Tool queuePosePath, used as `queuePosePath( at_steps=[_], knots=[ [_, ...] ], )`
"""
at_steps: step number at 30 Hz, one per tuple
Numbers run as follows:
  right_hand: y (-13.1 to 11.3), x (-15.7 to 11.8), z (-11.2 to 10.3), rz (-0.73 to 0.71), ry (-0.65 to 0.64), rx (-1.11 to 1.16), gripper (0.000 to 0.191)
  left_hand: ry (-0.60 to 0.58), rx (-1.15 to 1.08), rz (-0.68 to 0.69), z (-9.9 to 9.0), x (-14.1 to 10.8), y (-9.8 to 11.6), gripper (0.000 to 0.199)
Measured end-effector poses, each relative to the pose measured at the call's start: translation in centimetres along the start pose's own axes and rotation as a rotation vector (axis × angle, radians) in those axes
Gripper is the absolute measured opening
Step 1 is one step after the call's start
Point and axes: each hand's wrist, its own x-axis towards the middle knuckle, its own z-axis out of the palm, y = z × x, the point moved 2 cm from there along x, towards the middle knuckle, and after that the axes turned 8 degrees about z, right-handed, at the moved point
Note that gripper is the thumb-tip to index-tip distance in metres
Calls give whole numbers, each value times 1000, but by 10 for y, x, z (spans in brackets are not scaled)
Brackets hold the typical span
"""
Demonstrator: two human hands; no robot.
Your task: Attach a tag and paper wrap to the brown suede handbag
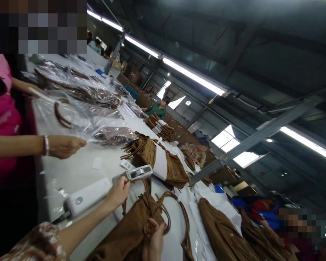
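Right now the left hand (118, 192) is closed around a grey handheld scanner (134, 174), whose long axis runs from that hand up and to the right, its head hanging over the white tabletop (78, 170). Directly below it, the right hand (154, 241) pinches the gathered top of a brown suede fringed bag (130, 232), so the bag lies just under and toward the person from the scanner, nearer the right hand. Beside them, a co-worker's hand (63, 146) holds a clear plastic sleeve (81, 116).
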Motion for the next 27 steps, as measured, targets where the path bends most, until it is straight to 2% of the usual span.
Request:
queuePosePath(
  at_steps=[3,4,6,8,12,16,17,18,21,22,25,27],
  knots=[
    [12,-4,-6,352,-28,371,68,133,-84,-30,-15,6,4,20],
    [12,-7,-5,402,-41,399,66,179,-96,-41,-20,8,5,21],
    [6,-12,-1,425,-52,315,64,254,-107,-51,-29,14,9,25],
    [-3,-12,6,328,-39,131,59,296,-105,-36,-36,21,15,28],
    [-18,3,20,-17,-18,-216,43,295,-39,76,-53,33,38,28],
    [-10,16,23,-110,-74,-312,41,353,127,244,-65,16,62,35],
    [-7,17,22,-118,-81,-310,43,321,167,300,-62,6,65,32],
    [-4,16,20,-127,-79,-310,45,238,191,349,-54,-4,66,31],
    [2,10,16,-168,-77,-307,49,-160,159,401,-10,-36,54,39],
    [2,7,16,-185,-82,-295,49,-257,141,401,7,-45,47,38],
    [-2,-2,16,-221,-126,-225,46,-385,124,379,50,-57,30,48],
    [-6,-8,18,-221,-172,-176,45,-419,114,350,68,-51,25,59]
  ],
)
